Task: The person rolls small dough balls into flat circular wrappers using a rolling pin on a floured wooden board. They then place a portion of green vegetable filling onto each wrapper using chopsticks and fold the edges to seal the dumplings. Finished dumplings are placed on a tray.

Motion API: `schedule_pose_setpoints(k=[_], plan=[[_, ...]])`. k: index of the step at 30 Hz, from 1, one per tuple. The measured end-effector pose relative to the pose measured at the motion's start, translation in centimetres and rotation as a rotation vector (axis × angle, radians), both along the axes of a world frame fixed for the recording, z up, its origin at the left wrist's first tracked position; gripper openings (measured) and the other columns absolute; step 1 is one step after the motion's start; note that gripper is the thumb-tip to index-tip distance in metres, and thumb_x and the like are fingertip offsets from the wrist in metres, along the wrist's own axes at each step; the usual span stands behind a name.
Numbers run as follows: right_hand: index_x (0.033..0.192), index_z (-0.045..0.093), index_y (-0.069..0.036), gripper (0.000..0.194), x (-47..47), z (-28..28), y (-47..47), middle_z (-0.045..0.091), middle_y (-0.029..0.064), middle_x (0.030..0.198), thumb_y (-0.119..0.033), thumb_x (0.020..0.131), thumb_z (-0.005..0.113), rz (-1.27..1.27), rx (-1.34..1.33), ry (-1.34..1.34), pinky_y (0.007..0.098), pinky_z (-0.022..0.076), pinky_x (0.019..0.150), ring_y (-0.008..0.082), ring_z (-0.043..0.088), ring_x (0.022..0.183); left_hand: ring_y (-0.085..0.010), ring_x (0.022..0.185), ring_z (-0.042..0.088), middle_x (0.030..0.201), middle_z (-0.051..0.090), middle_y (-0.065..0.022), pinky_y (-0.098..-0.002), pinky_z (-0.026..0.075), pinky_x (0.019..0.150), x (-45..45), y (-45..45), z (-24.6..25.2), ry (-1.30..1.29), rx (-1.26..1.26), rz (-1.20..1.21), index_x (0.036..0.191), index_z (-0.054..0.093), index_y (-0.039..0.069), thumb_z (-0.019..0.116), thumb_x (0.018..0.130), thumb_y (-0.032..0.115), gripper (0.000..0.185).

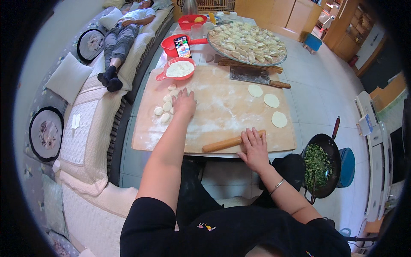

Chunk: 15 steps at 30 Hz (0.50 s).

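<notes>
My left hand (pixel 184 102) reaches over the small flattened dough pieces (pixel 167 106) on the left of a floured wooden board (pixel 212 128). Its fingers are spread, and whether a piece is under them is hidden. At the board's near edge, my right hand (pixel 255 146) rests on the right end of a wooden rolling pin (pixel 221 144), which lies at a slant. Three rolled dough wrappers (pixel 271 101) lie apart from each other on the board's right side. A red plastic scoop of white flour (pixel 179 69) sits at the board's far left corner.
A cleaver (pixel 250 75) lies along the board's far edge, before a large round tray of dumplings (pixel 249 41). A phone (pixel 183 46) leans on a red bowl (pixel 169 45). Right of my knee stands a wok of chopped green filling (pixel 318 167). A person (pixel 125 35) lies on the sofa.
</notes>
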State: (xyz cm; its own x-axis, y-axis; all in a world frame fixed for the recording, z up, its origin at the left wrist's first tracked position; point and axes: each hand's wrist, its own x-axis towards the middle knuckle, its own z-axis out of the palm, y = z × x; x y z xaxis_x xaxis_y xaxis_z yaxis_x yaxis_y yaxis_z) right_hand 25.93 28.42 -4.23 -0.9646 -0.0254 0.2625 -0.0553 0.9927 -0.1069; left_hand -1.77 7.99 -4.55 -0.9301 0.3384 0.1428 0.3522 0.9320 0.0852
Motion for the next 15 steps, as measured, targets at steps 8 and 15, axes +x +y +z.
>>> schedule_pose_setpoints(k=[8, 15], plan=[[0.14, 0.043, -0.01, 0.07, -0.5, 0.0, 0.6, 0.041, 0.011, 0.145, -0.038, 0.081, 0.068, 0.02, -0.044, 0.035, 0.0566, 0.0182, 0.114, 0.0307, 0.035, 0.137, -0.032, 0.096, 0.06, 0.098, 0.063, -0.013, -0.0413, 0.051, 0.081, 8.9, 3.7, 0.3, 0.021, 0.232, -0.455, 0.099, 0.065, 0.008, 0.052, 0.086, 0.012, 0.019], [0.132, 0.051, -0.008, 0.054, -4.4, -0.2, 1.0, 0.049, 0.0103, 0.139, -0.037, 0.087, 0.06, -0.02, -0.058, 0.051, 0.0563, 0.0205, 0.112, 0.0286, 0.041, 0.132, -0.0315, 0.089, 0.06, 0.085, 0.061, -0.0104, -0.0413, 0.05, 0.077, 12.2, 5.1, 1.2, -0.16, 0.372, -0.462, 0.087, 0.069, 0.012, 0.064, 0.078, 0.016, 0.01]])
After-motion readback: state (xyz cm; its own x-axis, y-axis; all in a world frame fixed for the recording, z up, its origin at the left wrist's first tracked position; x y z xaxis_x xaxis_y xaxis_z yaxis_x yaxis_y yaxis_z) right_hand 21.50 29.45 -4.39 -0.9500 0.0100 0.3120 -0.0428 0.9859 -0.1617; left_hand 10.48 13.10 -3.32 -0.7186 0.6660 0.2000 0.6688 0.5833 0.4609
